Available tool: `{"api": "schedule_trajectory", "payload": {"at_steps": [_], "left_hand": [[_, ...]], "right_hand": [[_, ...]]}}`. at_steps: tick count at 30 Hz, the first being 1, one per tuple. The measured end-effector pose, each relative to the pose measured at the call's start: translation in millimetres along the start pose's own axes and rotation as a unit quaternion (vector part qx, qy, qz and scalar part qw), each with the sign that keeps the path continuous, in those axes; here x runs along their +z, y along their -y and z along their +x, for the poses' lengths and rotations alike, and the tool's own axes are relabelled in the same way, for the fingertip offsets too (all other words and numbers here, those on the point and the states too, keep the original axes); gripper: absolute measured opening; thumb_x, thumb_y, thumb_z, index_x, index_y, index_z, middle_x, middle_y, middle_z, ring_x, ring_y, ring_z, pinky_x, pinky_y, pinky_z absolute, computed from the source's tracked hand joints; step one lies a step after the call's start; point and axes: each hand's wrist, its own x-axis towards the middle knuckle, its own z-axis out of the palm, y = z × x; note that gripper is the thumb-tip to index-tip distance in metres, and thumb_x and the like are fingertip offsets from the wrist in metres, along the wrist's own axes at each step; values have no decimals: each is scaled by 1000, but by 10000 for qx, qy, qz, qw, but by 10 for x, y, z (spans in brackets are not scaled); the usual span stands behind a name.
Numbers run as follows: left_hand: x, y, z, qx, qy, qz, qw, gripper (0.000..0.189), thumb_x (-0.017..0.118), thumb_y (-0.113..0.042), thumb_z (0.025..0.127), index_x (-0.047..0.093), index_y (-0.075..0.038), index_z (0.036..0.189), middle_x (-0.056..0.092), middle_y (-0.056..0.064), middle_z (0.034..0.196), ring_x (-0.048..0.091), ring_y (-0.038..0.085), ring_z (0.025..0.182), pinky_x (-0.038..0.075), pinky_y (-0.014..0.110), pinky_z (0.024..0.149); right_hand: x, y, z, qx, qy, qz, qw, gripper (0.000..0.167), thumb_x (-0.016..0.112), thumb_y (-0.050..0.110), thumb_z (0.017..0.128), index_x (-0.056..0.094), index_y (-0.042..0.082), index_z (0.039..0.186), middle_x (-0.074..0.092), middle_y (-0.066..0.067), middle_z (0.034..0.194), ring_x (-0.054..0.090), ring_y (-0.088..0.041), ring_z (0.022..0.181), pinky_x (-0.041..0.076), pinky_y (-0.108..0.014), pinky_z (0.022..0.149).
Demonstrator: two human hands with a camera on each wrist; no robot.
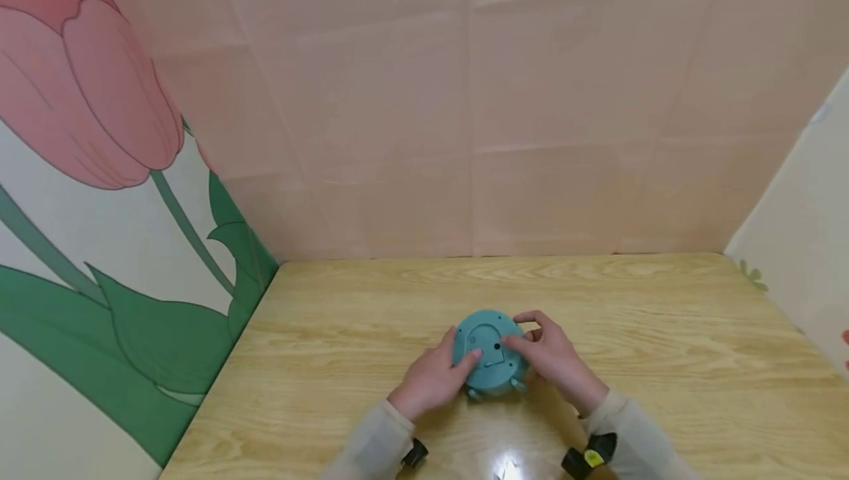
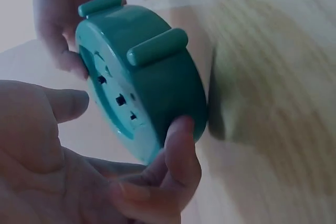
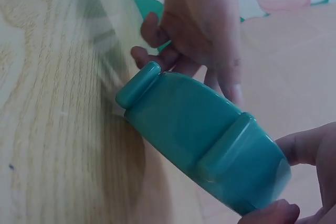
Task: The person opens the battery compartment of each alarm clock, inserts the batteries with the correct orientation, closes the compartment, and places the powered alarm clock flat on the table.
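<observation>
A round teal alarm clock (image 1: 489, 380) is held over the table with its back turned up toward the head camera. That back carries a recessed panel and small dark holes, and two stubby feet (image 2: 157, 47) stick out from the rim. My left hand (image 1: 434, 377) grips the left side, its thumb over the back and its fingers at the rim. On the opposite edge my right hand (image 1: 557, 358) pinches the clock, thumb on the back near the dark hole. In the right wrist view, the right fingers (image 3: 273, 213) touch the rim's lower end. The clock's front is hidden.
Beneath the hands is a wood-grain table (image 1: 358, 296). A pinkish-beige covering (image 1: 464, 111) hangs behind it. The left wall (image 1: 166, 244) shows a large painted tulip, and a pale wall (image 1: 796, 222) borders the right side. Dark bands sit on both wrists.
</observation>
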Motion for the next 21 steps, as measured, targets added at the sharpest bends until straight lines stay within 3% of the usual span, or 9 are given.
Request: {"api": "schedule_trajectory", "payload": {"at_steps": [7,10,13,16,21], "left_hand": [[-17,-60,-4,317,-392,345,9981,63,45,-53,103,52,-4,143,66,14,126,62,32,116,52,52,92],[-56,-91,-14,551,-359,91,9978,58,47,-48,104,56,-3,139,69,5,108,64,20,101,54,42,87],[-89,-123,-23,851,-249,-386,9953,51,51,-42,104,59,-4,136,66,-4,92,59,7,83,53,29,74],[-107,-160,-30,966,-86,-766,9923,48,53,-40,104,60,-5,135,69,-2,98,59,2,81,51,22,70],[-131,-222,-64,987,54,-879,9912,50,52,-44,104,61,-7,136,70,0,110,62,3,88,54,23,73]], "right_hand": [[24,97,-77,-518,-495,-811,9941,51,74,31,90,53,6,129,59,-16,100,55,-22,74,50,-30,57],[35,126,-97,-699,-640,-1036,9901,51,74,32,90,53,6,129,59,-18,103,55,-22,72,50,-30,56],[52,160,-117,-822,-778,-1185,9865,51,75,31,89,54,5,128,60,-19,102,54,-20,68,49,-30,54],[70,182,-136,-907,-882,-1355,9827,58,75,33,89,54,0,131,61,-20,104,54,-20,68,48,-30,54],[100,207,-150,-1042,-979,-1570,9772,69,76,37,88,55,-11,133,62,-23,108,57,-24,79,50,-31,60]]}}
